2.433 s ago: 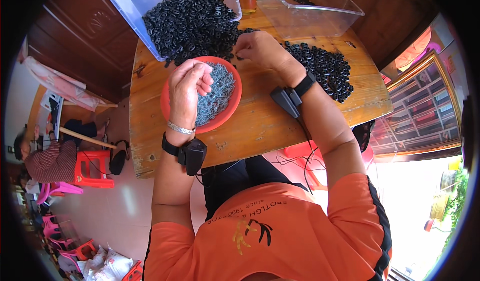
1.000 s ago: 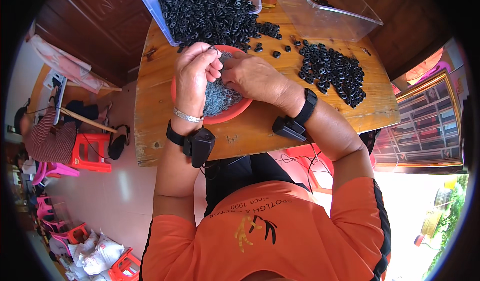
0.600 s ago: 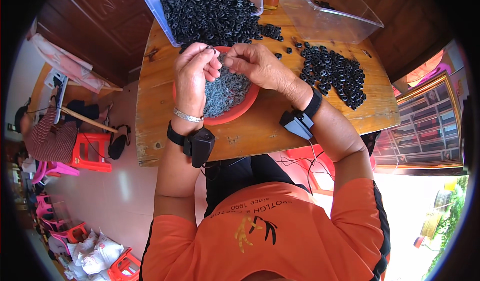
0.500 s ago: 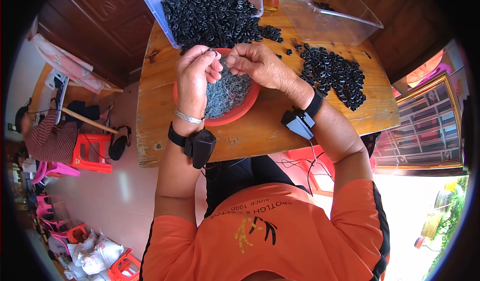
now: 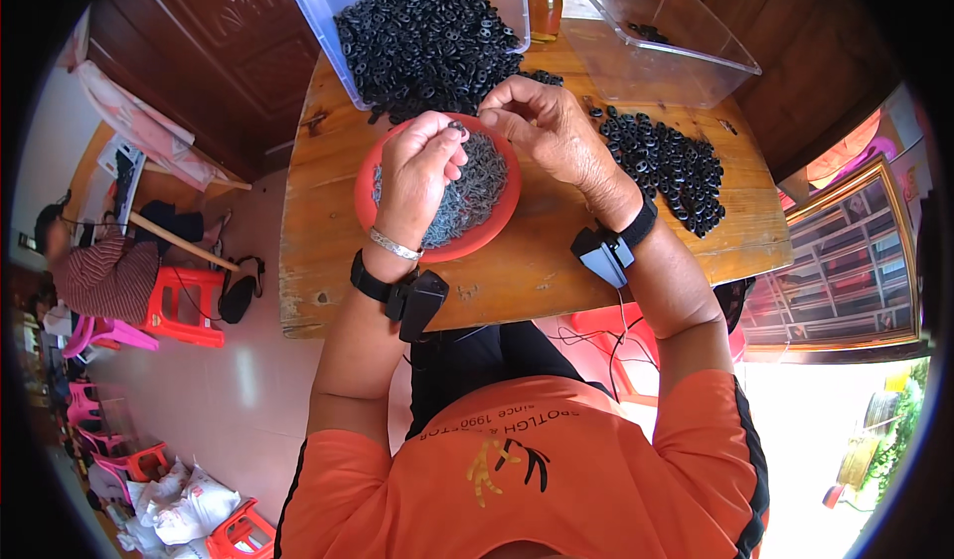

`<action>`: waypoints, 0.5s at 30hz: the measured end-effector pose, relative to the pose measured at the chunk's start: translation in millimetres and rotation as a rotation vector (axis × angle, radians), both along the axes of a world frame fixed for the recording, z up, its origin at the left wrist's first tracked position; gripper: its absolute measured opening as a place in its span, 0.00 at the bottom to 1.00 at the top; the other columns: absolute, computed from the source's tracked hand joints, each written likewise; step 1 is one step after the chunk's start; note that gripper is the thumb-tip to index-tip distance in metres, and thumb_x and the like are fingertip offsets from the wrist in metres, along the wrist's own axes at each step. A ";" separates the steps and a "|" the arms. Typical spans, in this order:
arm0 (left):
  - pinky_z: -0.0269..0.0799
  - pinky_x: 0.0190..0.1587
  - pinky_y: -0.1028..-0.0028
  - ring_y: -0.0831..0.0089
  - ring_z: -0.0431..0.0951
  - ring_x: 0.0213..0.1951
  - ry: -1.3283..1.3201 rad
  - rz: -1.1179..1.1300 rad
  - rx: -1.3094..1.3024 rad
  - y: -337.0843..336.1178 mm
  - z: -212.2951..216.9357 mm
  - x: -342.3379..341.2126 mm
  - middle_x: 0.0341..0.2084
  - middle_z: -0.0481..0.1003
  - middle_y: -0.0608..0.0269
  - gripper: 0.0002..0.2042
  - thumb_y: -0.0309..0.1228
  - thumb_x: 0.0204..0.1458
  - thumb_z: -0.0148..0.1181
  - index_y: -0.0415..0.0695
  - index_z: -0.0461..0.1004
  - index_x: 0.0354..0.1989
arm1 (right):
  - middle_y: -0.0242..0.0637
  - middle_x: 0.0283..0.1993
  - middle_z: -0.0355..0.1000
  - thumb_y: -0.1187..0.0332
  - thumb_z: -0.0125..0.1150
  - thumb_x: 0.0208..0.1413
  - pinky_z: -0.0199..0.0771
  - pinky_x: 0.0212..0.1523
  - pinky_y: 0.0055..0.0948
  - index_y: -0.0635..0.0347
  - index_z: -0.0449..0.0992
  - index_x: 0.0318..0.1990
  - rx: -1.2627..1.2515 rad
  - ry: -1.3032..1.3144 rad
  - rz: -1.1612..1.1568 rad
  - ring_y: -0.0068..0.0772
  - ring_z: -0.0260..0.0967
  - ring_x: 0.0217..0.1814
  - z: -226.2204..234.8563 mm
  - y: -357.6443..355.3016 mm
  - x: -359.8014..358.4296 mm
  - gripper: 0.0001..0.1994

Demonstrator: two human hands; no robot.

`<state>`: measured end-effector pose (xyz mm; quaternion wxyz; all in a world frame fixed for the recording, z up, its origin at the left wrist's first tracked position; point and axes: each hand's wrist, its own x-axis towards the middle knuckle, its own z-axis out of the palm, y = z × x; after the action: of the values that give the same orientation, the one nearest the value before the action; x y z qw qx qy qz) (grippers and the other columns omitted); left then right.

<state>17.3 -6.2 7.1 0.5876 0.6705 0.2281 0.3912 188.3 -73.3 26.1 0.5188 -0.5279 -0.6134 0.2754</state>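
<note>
Over the left side of a red bowl (image 5: 507, 201) my left hand (image 5: 422, 157) is closed, pinching a small black oval piece (image 5: 458, 127) between thumb and forefinger. My right hand (image 5: 542, 127) is at the bowl's far right rim, thumb and forefinger pressed together; whatever lies between them is too small to make out. The bowl holds a heap of small grey screws (image 5: 467, 196). Behind it a clear plastic bin (image 5: 316, 22) lies tipped toward me, with many black oval two-holed pieces (image 5: 427, 42) spilling at its mouth.
More black pieces (image 5: 666, 166) lie heaped on the wooden table (image 5: 537, 281) at the right. A clear box (image 5: 686, 67) with a few pieces and a jar of amber liquid (image 5: 545, 7) stand at the back. Someone sits on a red stool (image 5: 184, 306) at far left.
My right hand has moved right, away from my left hand, which stays closed on the black piece. The whole view has shifted slightly.
</note>
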 end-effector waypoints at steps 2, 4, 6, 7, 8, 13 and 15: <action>0.64 0.24 0.84 0.85 0.67 0.21 0.014 -0.008 0.036 -3.0 0.5 3.9 0.19 0.70 0.68 0.08 0.29 0.55 0.50 0.37 0.72 0.30 | 0.27 0.27 0.71 0.72 0.57 0.55 0.69 0.33 0.21 0.63 0.74 0.34 0.086 -0.135 -0.068 0.16 0.65 0.30 -2.9 0.0 4.7 0.04; 0.65 0.24 0.83 0.84 0.68 0.21 0.076 0.041 0.092 -6.5 1.8 4.9 0.18 0.70 0.68 0.08 0.28 0.55 0.49 0.36 0.72 0.30 | 0.30 0.27 0.72 0.72 0.57 0.55 0.69 0.33 0.22 0.63 0.74 0.33 0.118 -0.233 -0.079 0.18 0.66 0.30 0.0 -1.8 5.2 0.04; 0.65 0.24 0.82 0.84 0.68 0.21 0.089 0.050 0.114 -6.2 -0.5 3.9 0.18 0.70 0.68 0.08 0.28 0.55 0.49 0.36 0.72 0.30 | 0.32 0.27 0.73 0.73 0.57 0.54 0.70 0.32 0.23 0.63 0.74 0.33 0.148 -0.331 -0.088 0.19 0.68 0.29 2.3 -2.4 3.4 0.04; 0.65 0.24 0.82 0.84 0.68 0.21 0.102 0.059 0.136 -6.1 -1.2 4.3 0.17 0.70 0.68 0.08 0.28 0.55 0.49 0.37 0.72 0.30 | 0.33 0.27 0.73 0.73 0.57 0.54 0.70 0.32 0.24 0.63 0.74 0.32 0.166 -0.379 -0.074 0.22 0.69 0.29 2.5 -2.7 3.4 0.03; 0.65 0.24 0.82 0.84 0.68 0.21 0.103 0.056 0.136 -6.3 -1.2 5.1 0.17 0.70 0.68 0.08 0.28 0.55 0.49 0.37 0.72 0.30 | 0.35 0.27 0.73 0.73 0.58 0.53 0.70 0.31 0.25 0.63 0.74 0.32 0.185 -0.426 -0.060 0.25 0.70 0.29 2.6 -2.9 3.4 0.03; 0.64 0.23 0.81 0.84 0.68 0.19 0.114 0.066 0.147 -6.1 -1.7 6.5 0.16 0.70 0.68 0.08 0.28 0.55 0.49 0.37 0.72 0.29 | 0.36 0.26 0.72 0.74 0.59 0.52 0.71 0.31 0.26 0.63 0.74 0.32 0.195 -0.450 -0.041 0.29 0.71 0.29 1.2 -2.2 1.6 0.03; 0.64 0.23 0.81 0.84 0.68 0.20 0.111 0.070 0.141 -7.0 -1.5 8.0 0.16 0.70 0.68 0.08 0.28 0.55 0.49 0.37 0.72 0.29 | 0.37 0.26 0.72 0.74 0.59 0.51 0.71 0.31 0.26 0.63 0.74 0.31 0.202 -0.449 -0.045 0.29 0.71 0.28 -0.1 -2.2 2.3 0.03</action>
<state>25.3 -13.2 5.6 0.5114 0.7224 0.2557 0.3889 190.5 -75.5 26.1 0.4256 -0.5348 -0.7259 0.0771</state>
